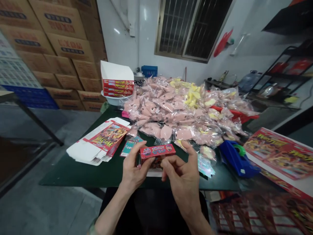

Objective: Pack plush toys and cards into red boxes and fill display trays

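In front of me at the table's near edge is a small red printed carton (157,150), its long side with coloured lettering facing up. My left hand (135,166) grips it at the left end, thumb in front and fingers behind. My right hand (182,173) is at the carton's near right side, index finger raised, thumb and another finger drawn together. What they pinch, if anything, is hidden. Flat red-and-white cartons (105,138) lie stacked to the left. Teal printed cards (127,147) and pale cards (205,165) lie either side.
A large heap of clear-bagged pink and yellow pieces (168,106) covers the back of the green table (73,176). A blue tape dispenser (238,160) stands right, beside printed red sheets (276,147). An open display box (117,80) sits back left; brown cartons (63,42) are stacked beyond.
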A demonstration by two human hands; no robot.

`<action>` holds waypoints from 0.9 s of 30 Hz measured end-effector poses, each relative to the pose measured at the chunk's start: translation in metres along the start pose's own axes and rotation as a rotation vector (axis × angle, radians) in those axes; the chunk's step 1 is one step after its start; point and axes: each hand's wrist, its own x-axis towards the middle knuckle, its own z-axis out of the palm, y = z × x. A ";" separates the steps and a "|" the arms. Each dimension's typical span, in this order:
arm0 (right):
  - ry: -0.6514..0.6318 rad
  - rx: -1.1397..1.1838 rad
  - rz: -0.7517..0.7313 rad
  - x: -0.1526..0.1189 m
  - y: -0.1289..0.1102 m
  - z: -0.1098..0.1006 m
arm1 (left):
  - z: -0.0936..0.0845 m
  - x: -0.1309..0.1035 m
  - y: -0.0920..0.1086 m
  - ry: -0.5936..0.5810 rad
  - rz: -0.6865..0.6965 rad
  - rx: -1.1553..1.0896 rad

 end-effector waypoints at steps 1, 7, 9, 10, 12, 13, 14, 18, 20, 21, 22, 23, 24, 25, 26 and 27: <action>0.013 0.023 0.032 0.001 0.002 0.002 | -0.001 0.001 0.000 -0.001 0.021 0.019; 0.091 0.034 0.126 0.003 0.012 0.007 | -0.003 0.004 0.006 -0.004 0.138 0.089; 0.115 0.018 0.137 0.004 0.013 0.010 | -0.005 0.007 0.007 -0.020 0.206 0.108; 0.127 0.009 0.138 0.004 0.014 0.011 | -0.006 0.009 0.008 -0.048 0.248 0.128; 0.145 -0.013 0.133 0.006 0.015 0.013 | -0.010 0.013 0.009 -0.128 0.344 0.188; 0.149 -0.023 0.130 0.006 0.016 0.013 | -0.013 0.016 0.010 -0.175 0.390 0.231; 0.151 -0.033 0.129 0.007 0.016 0.013 | -0.015 0.018 0.011 -0.226 0.427 0.280; 0.129 -0.028 0.131 0.009 0.018 0.012 | -0.022 0.027 0.013 -0.423 0.453 0.379; 0.136 -0.012 0.125 0.011 0.023 0.011 | -0.023 0.030 0.014 -0.472 0.423 0.322; 0.147 -0.012 0.121 0.011 0.029 0.010 | -0.023 0.032 0.013 -0.478 0.406 0.290; 0.158 -0.021 0.119 0.011 0.036 0.008 | -0.022 0.034 0.013 -0.476 0.390 0.268; 0.159 -0.035 0.126 0.010 0.046 0.007 | -0.022 0.036 0.013 -0.471 0.374 0.256; 0.151 -0.052 0.147 0.008 0.057 0.005 | -0.022 0.038 0.013 -0.470 0.358 0.251; 0.135 -0.070 0.178 0.005 0.069 0.002 | -0.022 0.040 0.013 -0.470 0.340 0.244; 0.114 -0.089 0.220 0.001 0.081 0.000 | -0.022 0.042 0.013 -0.469 0.319 0.234; 0.097 -0.113 0.263 -0.003 0.092 -0.003 | -0.023 0.043 0.014 -0.460 0.296 0.216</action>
